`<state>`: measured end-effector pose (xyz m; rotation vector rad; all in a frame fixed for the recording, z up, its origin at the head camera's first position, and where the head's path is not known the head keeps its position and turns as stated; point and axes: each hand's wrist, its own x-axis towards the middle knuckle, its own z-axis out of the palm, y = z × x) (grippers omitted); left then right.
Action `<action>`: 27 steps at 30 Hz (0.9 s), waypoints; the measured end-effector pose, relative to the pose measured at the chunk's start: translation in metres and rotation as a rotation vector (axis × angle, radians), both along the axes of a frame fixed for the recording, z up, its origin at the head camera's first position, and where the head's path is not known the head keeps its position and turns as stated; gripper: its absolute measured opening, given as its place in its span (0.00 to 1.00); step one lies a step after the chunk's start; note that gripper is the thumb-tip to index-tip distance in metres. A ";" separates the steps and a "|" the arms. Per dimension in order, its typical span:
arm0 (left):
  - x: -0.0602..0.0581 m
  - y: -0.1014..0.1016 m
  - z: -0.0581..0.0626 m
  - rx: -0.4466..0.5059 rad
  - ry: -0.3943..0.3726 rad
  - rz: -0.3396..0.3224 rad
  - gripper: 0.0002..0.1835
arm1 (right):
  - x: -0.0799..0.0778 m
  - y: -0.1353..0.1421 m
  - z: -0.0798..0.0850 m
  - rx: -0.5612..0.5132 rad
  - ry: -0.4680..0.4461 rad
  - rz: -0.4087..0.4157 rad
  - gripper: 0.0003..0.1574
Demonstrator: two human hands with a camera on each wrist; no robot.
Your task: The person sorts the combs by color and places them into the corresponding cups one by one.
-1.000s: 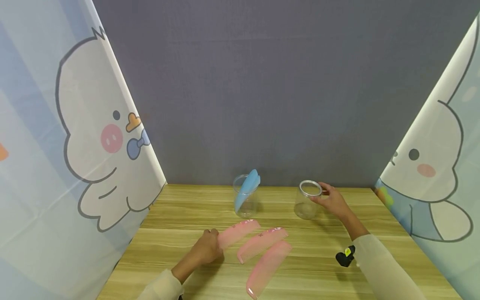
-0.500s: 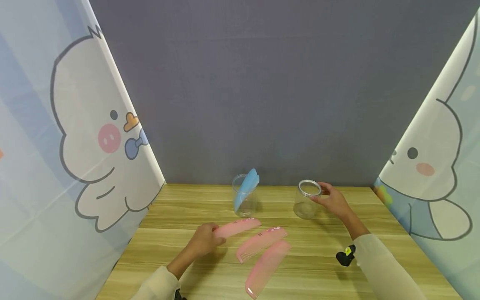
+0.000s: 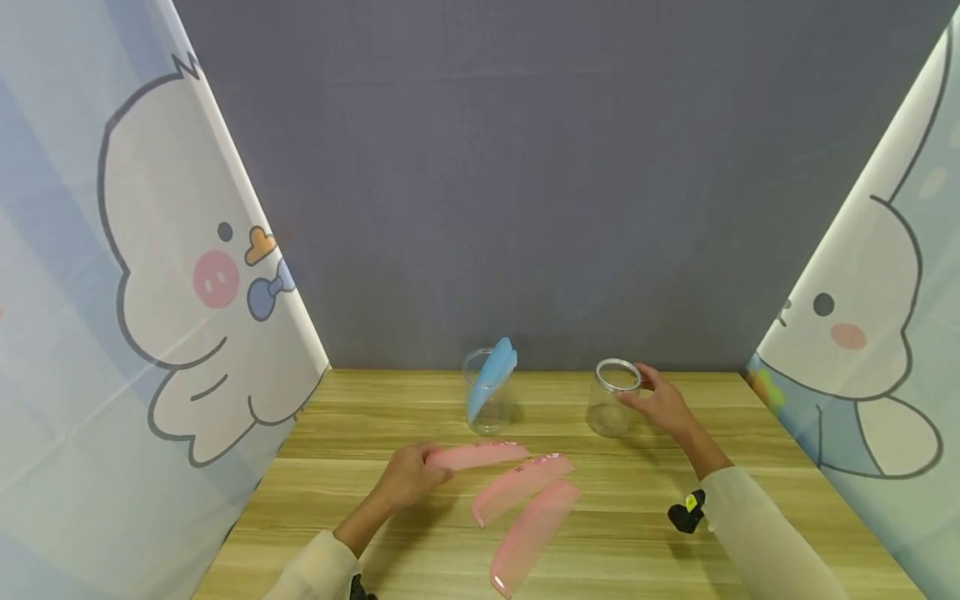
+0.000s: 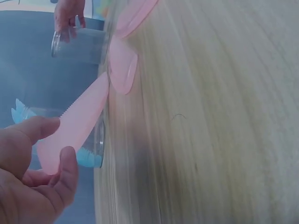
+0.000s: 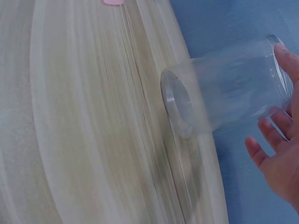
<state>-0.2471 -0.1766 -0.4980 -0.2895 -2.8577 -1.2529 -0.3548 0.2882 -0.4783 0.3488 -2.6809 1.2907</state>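
My left hand (image 3: 410,478) pinches a pink comb (image 3: 478,455) by one end, thumb on one side and fingers on the other. In the left wrist view this comb (image 4: 77,121) is tilted, its far tip close to the tabletop. Two more pink combs lie to its right, a middle one (image 3: 522,488) and a nearer one (image 3: 536,537). At the back right, my right hand (image 3: 663,407) holds the rim of a clear jar (image 3: 611,410) between thumb and fingers; the jar stands upright and nothing shows inside.
A second clear jar (image 3: 491,412) stands at the back middle with blue combs (image 3: 492,379) leaning out of it. The wooden table (image 3: 352,417) ends at a grey backdrop (image 3: 525,208), and printed curtains (image 3: 180,275) flank both sides.
My left hand has raised the near end of the far pink comb off the table and turned the comb flatter across. The right hand stays at the jar's rim.
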 end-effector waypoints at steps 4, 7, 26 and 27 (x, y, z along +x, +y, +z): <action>-0.002 -0.001 0.000 0.039 0.011 0.014 0.21 | 0.000 0.000 -0.001 -0.003 0.014 -0.015 0.48; -0.003 0.000 0.002 0.081 -0.017 0.036 0.25 | -0.001 -0.001 -0.003 0.002 0.010 0.007 0.49; -0.004 0.001 0.003 0.108 0.020 0.029 0.19 | -0.006 -0.025 -0.001 -0.022 -0.010 -0.013 0.61; -0.004 0.001 0.004 0.109 0.023 0.027 0.19 | -0.006 -0.025 -0.001 -0.025 -0.011 -0.017 0.61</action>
